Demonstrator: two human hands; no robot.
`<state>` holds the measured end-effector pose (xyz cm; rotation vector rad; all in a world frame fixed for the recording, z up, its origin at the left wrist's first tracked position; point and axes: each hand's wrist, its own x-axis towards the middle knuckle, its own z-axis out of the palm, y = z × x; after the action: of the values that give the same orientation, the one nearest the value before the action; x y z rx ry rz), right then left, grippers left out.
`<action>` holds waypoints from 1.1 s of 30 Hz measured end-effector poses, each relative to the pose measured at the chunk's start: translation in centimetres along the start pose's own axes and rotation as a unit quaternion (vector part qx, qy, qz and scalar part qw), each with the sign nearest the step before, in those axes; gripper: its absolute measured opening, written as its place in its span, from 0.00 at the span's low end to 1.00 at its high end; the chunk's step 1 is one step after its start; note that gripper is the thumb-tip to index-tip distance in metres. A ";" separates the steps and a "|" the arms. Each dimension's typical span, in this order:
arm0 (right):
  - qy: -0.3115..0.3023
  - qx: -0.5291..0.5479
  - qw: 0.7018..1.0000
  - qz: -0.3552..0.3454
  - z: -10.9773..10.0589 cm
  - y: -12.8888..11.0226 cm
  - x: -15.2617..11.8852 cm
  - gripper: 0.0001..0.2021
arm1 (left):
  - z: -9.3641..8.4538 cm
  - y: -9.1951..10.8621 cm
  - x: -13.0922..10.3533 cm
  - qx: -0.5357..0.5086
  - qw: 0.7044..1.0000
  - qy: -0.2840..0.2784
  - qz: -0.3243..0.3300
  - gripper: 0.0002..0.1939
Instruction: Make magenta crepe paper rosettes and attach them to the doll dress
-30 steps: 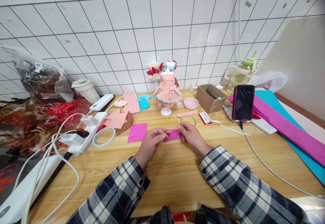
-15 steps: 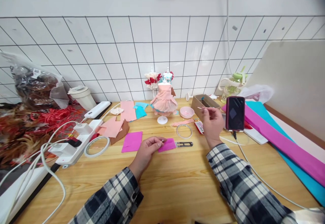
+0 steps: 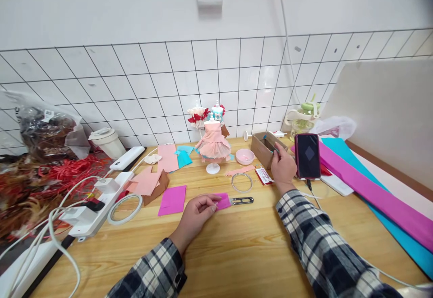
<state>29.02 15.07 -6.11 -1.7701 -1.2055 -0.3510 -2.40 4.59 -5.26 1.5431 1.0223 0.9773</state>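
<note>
My left hand (image 3: 200, 212) is closed in a pinch low over the table, beside a small magenta crepe paper piece (image 3: 223, 201). A tiny pale speck shows at its fingertips, too small to name. Thread snips (image 3: 242, 200) with dark handles lie against the right end of that piece. My right hand (image 3: 283, 167) reaches to the brown cardboard box (image 3: 262, 150), fingers bent together at its near right rim; what they hold, if anything, is hidden. Behind them a small dress form (image 3: 213, 142) wears a pink paper dress.
A magenta square (image 3: 172, 200), pink paper (image 3: 145, 181) and a tape roll (image 3: 125, 208) lie left. Near the box are a pink bowl (image 3: 245, 156), a silver ring (image 3: 242, 182) and a phone (image 3: 307, 156). A power strip (image 3: 101, 208) with cables stands at left.
My right hand has lowered to the box; the thin pale stick it held up is no longer visible. My left hand stays pinched by the magenta piece. The view has tilted up.
</note>
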 end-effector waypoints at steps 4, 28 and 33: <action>0.063 0.063 0.995 -0.050 -1.7 -0.9 -0.1 0.14 | -0.3 0.1 0.0 -0.010 1.000 0.008 0.003 0.09; -0.393 0.320 0.817 -0.273 -4.9 -10.9 -9.7 0.02 | -0.6 0.3 -0.2 -0.103 0.993 -0.054 -0.006 0.09; -0.376 0.273 0.823 -0.327 -5.2 -10.4 -9.2 0.04 | -1.0 0.0 0.0 -0.078 0.996 -0.048 -0.009 0.07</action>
<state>17.22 6.45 -3.96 -0.9306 -2.2135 0.3497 -3.29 4.91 -5.08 1.4344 0.8703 0.9384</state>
